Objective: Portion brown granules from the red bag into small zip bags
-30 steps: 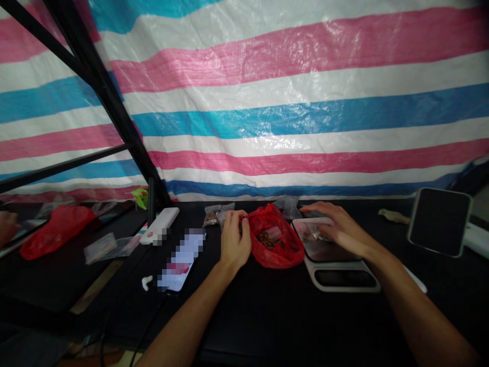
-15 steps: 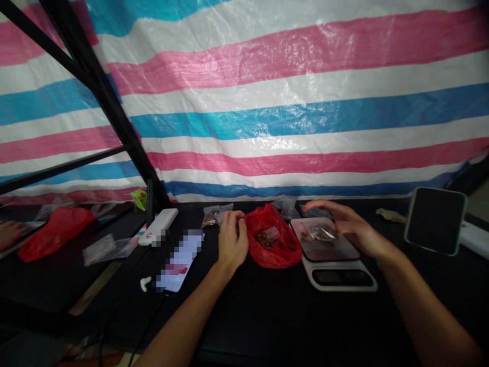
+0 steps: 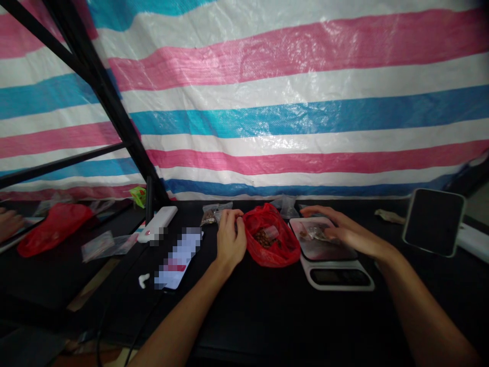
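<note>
My left hand (image 3: 230, 237) pinches the left rim of a red plastic bag (image 3: 272, 240) that lies open on the black table and holds small brown pieces. My right hand (image 3: 346, 232) hovers palm down over the platform of a white kitchen scale (image 3: 336, 265), fingers stretched out flat. Under those fingers a small clear bag (image 3: 314, 232) with brown bits rests on the platform. The scale's dark display faces me.
Small clear bags (image 3: 214, 213) lie behind the red bag. A phone (image 3: 176, 257), a white power bank (image 3: 157, 223) and an earbud (image 3: 143, 279) sit left of my arm. A dark tablet (image 3: 434, 220) stands at right. A mirror on the left reflects another red bag (image 3: 49, 228). Striped tarp hangs behind.
My right hand lifted slightly off the scale and then settled flat over the small clear bag again. My left hand stayed on the red bag's rim.
</note>
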The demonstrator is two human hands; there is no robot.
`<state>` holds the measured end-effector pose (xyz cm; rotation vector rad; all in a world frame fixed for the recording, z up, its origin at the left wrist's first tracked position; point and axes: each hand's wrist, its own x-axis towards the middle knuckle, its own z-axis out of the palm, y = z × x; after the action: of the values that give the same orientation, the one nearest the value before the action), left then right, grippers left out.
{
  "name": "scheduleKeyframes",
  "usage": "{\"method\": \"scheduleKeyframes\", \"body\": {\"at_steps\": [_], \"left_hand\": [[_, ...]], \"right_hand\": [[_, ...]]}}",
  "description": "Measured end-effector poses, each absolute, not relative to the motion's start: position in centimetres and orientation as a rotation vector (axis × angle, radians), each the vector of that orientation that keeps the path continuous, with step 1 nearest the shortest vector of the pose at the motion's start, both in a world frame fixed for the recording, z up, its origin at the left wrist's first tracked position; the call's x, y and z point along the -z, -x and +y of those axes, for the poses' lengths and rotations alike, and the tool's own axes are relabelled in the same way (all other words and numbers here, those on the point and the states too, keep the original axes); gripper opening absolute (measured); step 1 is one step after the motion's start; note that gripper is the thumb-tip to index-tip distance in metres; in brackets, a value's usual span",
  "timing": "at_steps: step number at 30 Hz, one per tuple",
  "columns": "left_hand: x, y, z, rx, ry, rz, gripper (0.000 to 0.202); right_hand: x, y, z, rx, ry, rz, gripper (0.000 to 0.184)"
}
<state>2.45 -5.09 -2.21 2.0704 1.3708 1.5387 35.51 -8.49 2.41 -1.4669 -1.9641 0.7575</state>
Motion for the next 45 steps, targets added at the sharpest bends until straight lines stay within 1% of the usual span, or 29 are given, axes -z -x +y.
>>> {"method": "scheduleKeyframes", "body": {"at_steps": [5, 13, 15, 17, 20, 22, 27, 29, 35, 40, 45], "left_hand": [[2.1, -2.5, -5.3, -1.573, -2.077, 1.331, 0.020], [2.0, -2.6, -5.4, -1.581, -2.090, 1.255, 0.020], [2.0, -2.6, -5.4, -1.578, -2.091, 1.261, 0.020], [2.0, -2.5, -5.3, -1.576, -2.091, 1.259, 0.021], [2.0, -2.5, -5.3, -1.575, -2.088, 1.258, 0.022], [1.9, -2.5, -5.3, -1.582, -2.090, 1.258, 0.022], [1.8, -2.5, -5.5, -1.611, -2.088, 1.266, 0.022], [1.7, -2.5, -5.5, -1.597, -2.082, 1.271, 0.022], [1.8, -2.5, -5.4, -1.587, -2.070, 1.277, 0.022], [1.8, -2.5, -5.5, -1.584, -2.073, 1.279, 0.023], [1.7, -2.5, -5.5, -1.598, -2.078, 1.271, 0.023]], "right_hand": [[-2.3, -35.3, -8.6, -0.682, 1.474, -2.034, 0.071], [-2.2, -35.0, -8.6, -0.561, 1.527, -2.078, 0.069], [-1.7, -34.9, -8.5, -0.534, 1.575, -2.045, 0.063], [-1.3, -34.5, -8.3, -0.521, 1.577, -2.008, 0.053], [-1.2, -33.2, -7.9, -0.596, 1.403, -1.990, 0.034], [-1.5, -31.7, -7.9, -0.601, 1.265, -1.979, 0.031], [-1.8, -27.1, -8.4, -0.358, 1.188, -2.045, 0.039], [-1.5, -25.9, -8.6, -0.307, 1.180, -2.088, 0.042], [-0.2, -25.4, -8.3, -0.202, 1.224, -2.147, 0.060], [-0.2, -25.4, -8.4, -0.206, 1.265, -2.122, 0.061], [-1.2, -25.8, -8.6, -0.316, 1.267, -2.058, 0.056]]}}
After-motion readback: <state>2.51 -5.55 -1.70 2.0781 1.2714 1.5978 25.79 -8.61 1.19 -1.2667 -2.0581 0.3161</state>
